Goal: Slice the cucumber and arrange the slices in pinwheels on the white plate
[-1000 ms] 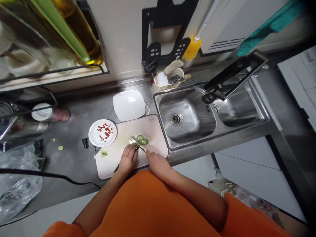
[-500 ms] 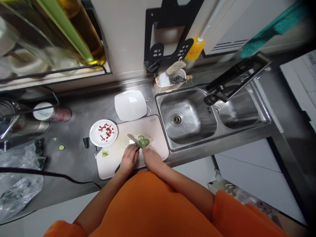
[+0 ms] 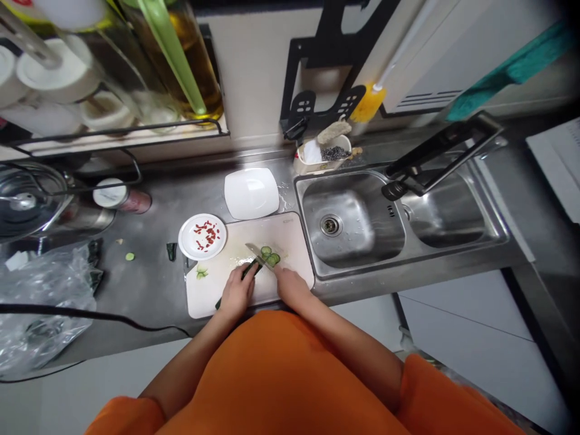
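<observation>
My left hand (image 3: 238, 290) is closed around a dark green cucumber (image 3: 249, 267) lying on the pale cutting board (image 3: 290, 241). In my right hand (image 3: 292, 286) is a knife (image 3: 258, 254), its blade pointing up and left across the cucumber's cut end. Several round cucumber slices (image 3: 270, 256) lie just beyond the blade. Small pale green pieces (image 3: 202, 273) sit at the board's left side. A round white plate (image 3: 202, 237) with red bits rests by the board's upper left corner. Behind the board stands a square white plate (image 3: 252, 193) with nothing on it.
Right of the board is a double steel sink (image 3: 353, 217) with a black faucet (image 3: 408, 169). A clear plastic bag (image 3: 49, 302) and a black cord (image 3: 113, 317) lie at left. A rack of bottles (image 3: 136, 127) overhangs the counter; a sponge holder (image 3: 321, 158) stands behind the sink.
The whole view has shifted, so the counter appears further right. The knife and cucumber stay in my hands, and the blade has moved slightly relative to the slices.
</observation>
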A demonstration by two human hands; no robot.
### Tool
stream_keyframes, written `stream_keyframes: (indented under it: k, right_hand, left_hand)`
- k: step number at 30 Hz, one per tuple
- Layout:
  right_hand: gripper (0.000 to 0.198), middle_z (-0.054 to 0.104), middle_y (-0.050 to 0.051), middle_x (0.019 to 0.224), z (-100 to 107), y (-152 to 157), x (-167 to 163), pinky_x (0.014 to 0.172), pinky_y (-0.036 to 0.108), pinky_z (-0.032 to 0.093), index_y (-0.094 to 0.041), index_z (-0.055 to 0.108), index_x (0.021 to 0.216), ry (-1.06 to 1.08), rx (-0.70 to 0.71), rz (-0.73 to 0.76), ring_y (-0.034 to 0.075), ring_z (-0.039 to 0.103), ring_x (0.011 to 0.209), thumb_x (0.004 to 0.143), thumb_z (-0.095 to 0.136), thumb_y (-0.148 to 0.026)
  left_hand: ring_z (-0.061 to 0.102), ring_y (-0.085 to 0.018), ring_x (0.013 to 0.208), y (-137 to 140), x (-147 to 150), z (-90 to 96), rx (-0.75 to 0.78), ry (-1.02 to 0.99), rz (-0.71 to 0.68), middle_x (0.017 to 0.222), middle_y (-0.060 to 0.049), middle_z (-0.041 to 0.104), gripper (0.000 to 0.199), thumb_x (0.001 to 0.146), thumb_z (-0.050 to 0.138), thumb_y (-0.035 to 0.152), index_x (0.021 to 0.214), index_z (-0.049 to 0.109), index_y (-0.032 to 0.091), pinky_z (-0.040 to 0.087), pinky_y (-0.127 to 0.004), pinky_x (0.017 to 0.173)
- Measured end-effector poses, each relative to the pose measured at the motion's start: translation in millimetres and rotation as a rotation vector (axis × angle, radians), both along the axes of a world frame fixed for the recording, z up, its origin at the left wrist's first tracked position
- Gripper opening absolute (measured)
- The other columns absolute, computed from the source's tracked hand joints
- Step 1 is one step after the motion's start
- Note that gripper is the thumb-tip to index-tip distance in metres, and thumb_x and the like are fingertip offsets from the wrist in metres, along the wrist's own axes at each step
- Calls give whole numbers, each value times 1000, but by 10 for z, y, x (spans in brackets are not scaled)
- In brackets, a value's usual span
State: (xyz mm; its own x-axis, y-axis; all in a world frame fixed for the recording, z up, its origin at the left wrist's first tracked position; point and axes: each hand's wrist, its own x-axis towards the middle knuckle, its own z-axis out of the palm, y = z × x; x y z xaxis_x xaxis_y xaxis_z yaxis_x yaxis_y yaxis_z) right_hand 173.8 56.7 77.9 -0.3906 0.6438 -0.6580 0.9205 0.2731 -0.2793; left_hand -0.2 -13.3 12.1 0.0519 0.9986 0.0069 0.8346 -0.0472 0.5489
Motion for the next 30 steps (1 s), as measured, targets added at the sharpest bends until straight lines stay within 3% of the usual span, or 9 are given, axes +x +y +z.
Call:
stream_keyframes:
  k: [5,11,15,20,30]
  right_hand:
    - [39,62,11,101,58,-5,65,72,29,42,-18,49,117,-3,8,63,21,61,91,85,32,-5]
    - [34,55,13,107,126,-19,150,72,30,42,-17,49,115,13,38,144,21,60,88,86,33,-7]
    - [28,52,12,110,136,-14,194,71,29,40,-18,49,114,54,109,191,18,60,83,91,33,-12]
    - [27,52,10,109,114,14,231,70,28,39,-18,52,110,41,227,245,18,57,82,94,30,-16]
    - [28,53,11,104,48,109,352,71,28,36,-17,51,115,32,369,313,18,54,84,93,35,-14]
  left_hand:
    - [55,-25,110,-157,-203,119,47,-93,247,120,-13,58,48,88,46,28,135,42,19,47,-43,94]
    - [56,-28,107,-406,-666,171,55,82,590,116,-16,59,52,88,44,32,137,40,16,45,-45,93]
    - [57,-30,106,-407,-828,122,23,141,677,113,-18,60,52,87,43,30,136,41,12,45,-47,93]
    - [58,-30,101,-312,-808,78,-102,168,778,110,-19,61,52,85,43,26,134,42,10,46,-47,89]
    - [49,-36,110,-256,-734,62,-177,249,824,111,-25,55,60,82,46,29,135,37,1,42,-51,90]
